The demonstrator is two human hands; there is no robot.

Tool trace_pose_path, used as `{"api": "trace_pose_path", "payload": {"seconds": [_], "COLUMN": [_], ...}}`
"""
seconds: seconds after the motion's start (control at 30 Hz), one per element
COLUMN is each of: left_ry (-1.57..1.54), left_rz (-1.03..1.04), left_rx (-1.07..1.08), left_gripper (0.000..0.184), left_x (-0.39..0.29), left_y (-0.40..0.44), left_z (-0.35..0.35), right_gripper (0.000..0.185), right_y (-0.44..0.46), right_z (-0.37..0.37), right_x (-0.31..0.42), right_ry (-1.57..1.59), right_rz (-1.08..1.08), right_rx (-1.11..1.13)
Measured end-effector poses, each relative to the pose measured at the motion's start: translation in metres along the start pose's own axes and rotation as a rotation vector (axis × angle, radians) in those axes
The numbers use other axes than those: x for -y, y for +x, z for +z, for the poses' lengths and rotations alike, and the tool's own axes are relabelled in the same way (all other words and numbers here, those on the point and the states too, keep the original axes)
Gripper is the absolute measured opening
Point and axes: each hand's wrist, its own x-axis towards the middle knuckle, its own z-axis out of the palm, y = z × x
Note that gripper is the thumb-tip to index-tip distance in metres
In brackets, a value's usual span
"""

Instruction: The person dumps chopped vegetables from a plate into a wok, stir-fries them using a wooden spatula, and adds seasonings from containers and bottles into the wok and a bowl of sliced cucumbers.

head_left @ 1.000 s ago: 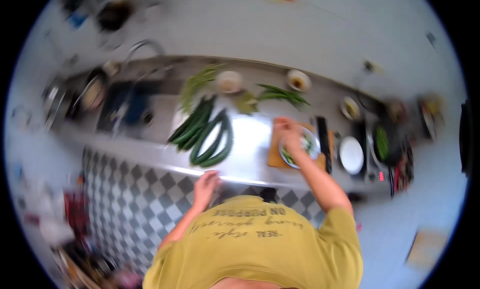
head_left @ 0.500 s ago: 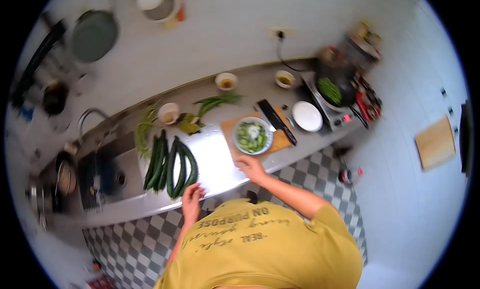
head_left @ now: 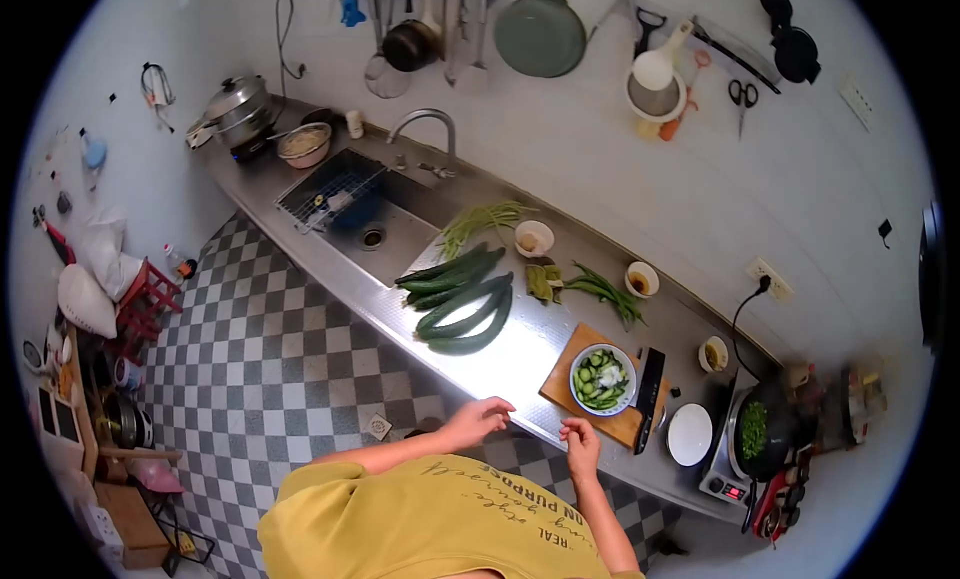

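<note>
Wooden board (head_left: 558, 377) topped by white bowl (head_left: 605, 413), just ahead of right hand (head_left: 580, 445); left hand (head_left: 478, 423) farther from board. Hands apart, nothing held.

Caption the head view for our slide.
Left hand and right hand at a steel counter with a bowl of green slices.

Mustard-yellow shirt (head_left: 430, 524) with dark lettering, grey-and-white checkered floor (head_left: 270, 349), seemingly orange-brown board (head_left: 560, 379)

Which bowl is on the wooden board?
The wide bowl of green slices, topped with something white; it's the only one on the board.
</note>
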Motion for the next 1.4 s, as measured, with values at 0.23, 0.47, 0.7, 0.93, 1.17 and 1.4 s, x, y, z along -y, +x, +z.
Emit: {"api": "trace_pose_path", "payload": {"seconds": [0.23,0.47,0.7,0.93,1.17,1.4], "left_ry": [0.013,-0.061,-0.029,-0.133,-0.135,-0.141], "left_rz": [0.139,0.131,0.137,0.187,0.186,0.168], "left_rx": [-0.4,-0.649,-0.887,-1.009,-1.149,-1.071], "left_gripper": [0.021,0.021,0.018,0.018,0.019,0.019], "left_x": [0.007,-0.009,-0.023,-0.033,-0.049,-0.068], "left_y": [-0.056,-0.144,-0.19,-0.172,-0.157,-0.139], "left_z": [-0.119,-0.276,-0.387,-0.429,-0.475,-0.495], "right_gripper": [0.012,0.019,0.03,0.046,0.039,0.033], "right_y": [0.067,0.175,0.341,0.497,0.592,0.599], "right_z": [0.137,0.321,0.442,0.507,0.549,0.546], "right_x": [0.082,0.143,0.269,0.37,0.388,0.387], "right_ry": [-0.256,-0.357,-0.399,-0.534,-0.49,-0.643], "right_rz": [-0.334,-0.672,-0.673,-0.653,-0.43,-0.595], "right_rx": [0.199,0.198,-0.002,-0.323,-0.549,-0.63]}}
